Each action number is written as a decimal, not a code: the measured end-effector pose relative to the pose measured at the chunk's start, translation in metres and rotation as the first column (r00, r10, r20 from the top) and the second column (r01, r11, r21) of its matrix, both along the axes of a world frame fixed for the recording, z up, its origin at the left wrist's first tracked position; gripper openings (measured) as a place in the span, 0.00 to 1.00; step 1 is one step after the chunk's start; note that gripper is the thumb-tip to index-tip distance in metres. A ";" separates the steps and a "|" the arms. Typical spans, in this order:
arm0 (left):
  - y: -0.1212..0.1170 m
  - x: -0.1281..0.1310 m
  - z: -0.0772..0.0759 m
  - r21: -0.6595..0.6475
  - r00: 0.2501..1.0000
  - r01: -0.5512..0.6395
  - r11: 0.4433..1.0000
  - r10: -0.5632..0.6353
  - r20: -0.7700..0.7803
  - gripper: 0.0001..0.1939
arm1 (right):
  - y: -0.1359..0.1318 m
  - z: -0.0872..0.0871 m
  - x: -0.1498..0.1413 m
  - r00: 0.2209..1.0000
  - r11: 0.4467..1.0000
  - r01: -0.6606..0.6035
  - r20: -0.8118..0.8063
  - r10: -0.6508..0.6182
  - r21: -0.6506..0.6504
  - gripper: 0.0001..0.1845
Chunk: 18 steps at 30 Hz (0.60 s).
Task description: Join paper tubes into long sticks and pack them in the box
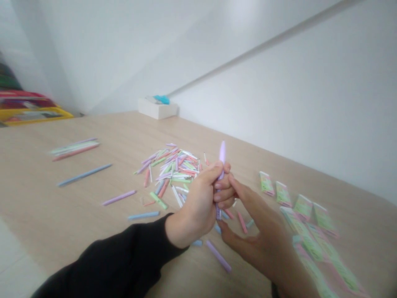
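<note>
Item: purple tube (222,153), gripped in my curled left hand (198,203); right hand (257,244) spread beside it. Risk: a slack grip drops it among the pastel strips (172,169).

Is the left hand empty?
No, the left hand is closed around a lilac tube, whose tip sticks up above the fingers.

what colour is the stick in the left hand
Pale lilac stick, best seen in the head view.
</note>
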<state>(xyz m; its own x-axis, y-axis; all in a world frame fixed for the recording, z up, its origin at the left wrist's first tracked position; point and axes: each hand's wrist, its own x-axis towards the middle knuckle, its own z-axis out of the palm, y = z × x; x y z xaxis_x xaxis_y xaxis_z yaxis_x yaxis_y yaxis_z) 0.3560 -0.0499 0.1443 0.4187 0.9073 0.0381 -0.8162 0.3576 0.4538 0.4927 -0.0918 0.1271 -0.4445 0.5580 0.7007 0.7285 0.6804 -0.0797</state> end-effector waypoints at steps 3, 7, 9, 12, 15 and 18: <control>0.001 0.001 -0.002 -0.010 1.000 -0.005 1.000 0.005 0.007 0.14 | 0.001 -0.001 -0.001 1.000 0.998 0.025 0.013 -0.025 0.049 0.35; 0.004 0.003 -0.007 -0.023 1.000 -0.002 1.000 0.002 0.011 0.15 | 0.002 -0.003 0.002 1.000 0.999 0.016 0.014 -0.016 0.041 0.35; 0.006 0.003 -0.009 -0.031 1.000 0.007 0.999 -0.006 0.009 0.16 | 0.003 -0.004 0.003 1.000 1.000 0.014 0.009 -0.014 0.002 0.35; 0.008 0.003 -0.010 -0.016 1.000 0.027 0.999 -0.027 0.012 0.16 | 0.002 -0.004 0.004 1.000 0.996 0.003 0.009 -0.002 -0.089 0.37; 0.008 0.002 -0.011 0.039 0.998 0.062 0.997 -0.062 -0.005 0.15 | 0.000 0.001 0.010 0.999 0.982 -0.042 -0.008 0.041 -0.186 0.39; 0.008 0.001 -0.014 0.167 0.988 0.151 0.974 -0.142 -0.066 0.13 | -0.001 0.008 0.022 0.995 0.970 -0.080 -0.081 0.063 -0.230 0.34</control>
<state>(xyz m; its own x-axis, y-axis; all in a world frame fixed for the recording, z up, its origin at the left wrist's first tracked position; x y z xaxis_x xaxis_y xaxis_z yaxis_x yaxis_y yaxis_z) 0.3566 -0.0424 0.1307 0.5522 0.8180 0.1611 -0.7335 0.3848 0.5602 0.5145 -0.0930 0.1352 -0.4421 0.6778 0.5875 0.6650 0.6872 -0.2925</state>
